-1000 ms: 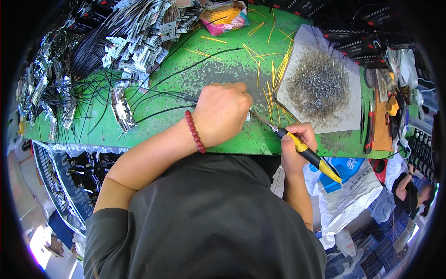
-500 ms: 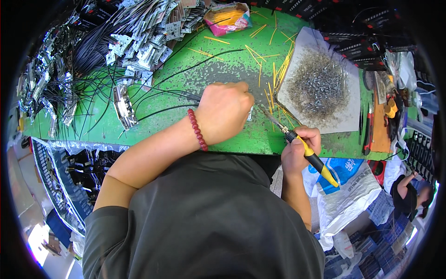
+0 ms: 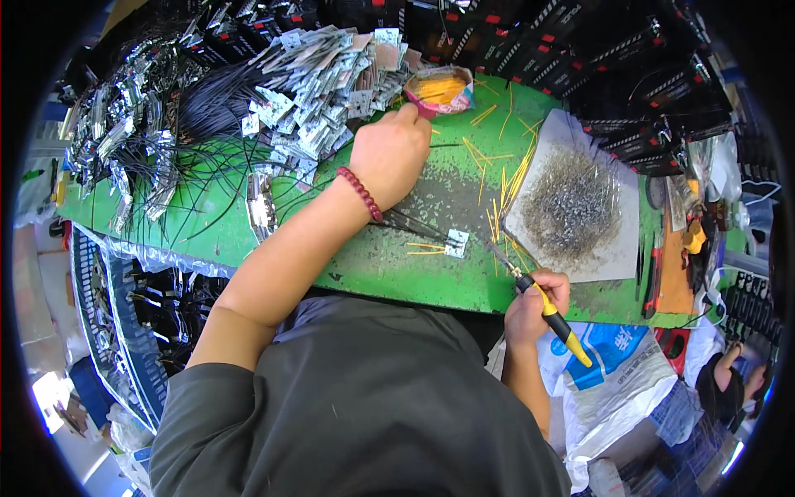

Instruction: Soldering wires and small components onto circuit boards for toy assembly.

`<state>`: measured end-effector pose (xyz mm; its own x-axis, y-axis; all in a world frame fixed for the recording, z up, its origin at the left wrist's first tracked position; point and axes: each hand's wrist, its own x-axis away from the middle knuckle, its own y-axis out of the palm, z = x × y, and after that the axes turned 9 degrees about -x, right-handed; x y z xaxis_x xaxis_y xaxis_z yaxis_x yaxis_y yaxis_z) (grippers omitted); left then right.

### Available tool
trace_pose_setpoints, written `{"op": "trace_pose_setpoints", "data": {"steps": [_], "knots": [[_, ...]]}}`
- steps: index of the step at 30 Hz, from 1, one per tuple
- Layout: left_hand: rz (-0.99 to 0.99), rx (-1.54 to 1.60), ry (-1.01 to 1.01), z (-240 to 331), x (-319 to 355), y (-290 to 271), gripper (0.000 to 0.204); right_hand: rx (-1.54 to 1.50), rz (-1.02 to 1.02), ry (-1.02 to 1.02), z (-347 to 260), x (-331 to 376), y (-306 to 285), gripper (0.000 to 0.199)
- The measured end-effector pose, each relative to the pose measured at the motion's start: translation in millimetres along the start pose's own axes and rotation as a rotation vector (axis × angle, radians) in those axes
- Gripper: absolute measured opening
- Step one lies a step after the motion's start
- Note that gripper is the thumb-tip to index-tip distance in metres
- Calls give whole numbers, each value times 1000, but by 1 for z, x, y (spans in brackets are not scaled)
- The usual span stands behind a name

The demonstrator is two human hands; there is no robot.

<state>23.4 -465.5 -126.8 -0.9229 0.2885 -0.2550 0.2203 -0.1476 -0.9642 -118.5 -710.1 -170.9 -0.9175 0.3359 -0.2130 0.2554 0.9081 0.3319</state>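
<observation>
My right hand (image 3: 537,305) grips a yellow-and-black soldering iron (image 3: 553,315), its metal tip pointing up and left over the green table. Up by a small pink box of thin yellow sticks (image 3: 440,88) is my left hand (image 3: 392,151), wearing a red bead bracelet. Its fingers are curled and pressed together, with the tips hidden from view; I cannot make out what they hold. A small pale circuit board (image 3: 456,243) lies left of the iron's tip. Black wires run to it from below my left wrist, and yellow sticks lie at its left side.
A heap of boards with black wires (image 3: 323,95) and shiny metal strips (image 3: 112,141) fills the back left. On the right lies a grey sheet (image 3: 617,261) with dark metal crumbs. Black boxes (image 3: 530,41) line the back; pliers (image 3: 653,277) lie at the right edge.
My left hand has moved away from me to the stick box, uncovering the small board and yellow sticks. My right hand still holds the iron. The whole view has shifted.
</observation>
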Motion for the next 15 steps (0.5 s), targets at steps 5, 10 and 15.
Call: {"op": "trace_pose_setpoints", "data": {"steps": [5,10,15], "knots": [[8,-60,30,2,-4,7,14,35,2,-27,3,-1,-2,24],[-13,213,-194,4,-19,-18,22,46,-5,-6,-1,-2,-1,26],[-119,56,-251,0,-45,3,25,10,8,4,-1,-3,1,19]]}}
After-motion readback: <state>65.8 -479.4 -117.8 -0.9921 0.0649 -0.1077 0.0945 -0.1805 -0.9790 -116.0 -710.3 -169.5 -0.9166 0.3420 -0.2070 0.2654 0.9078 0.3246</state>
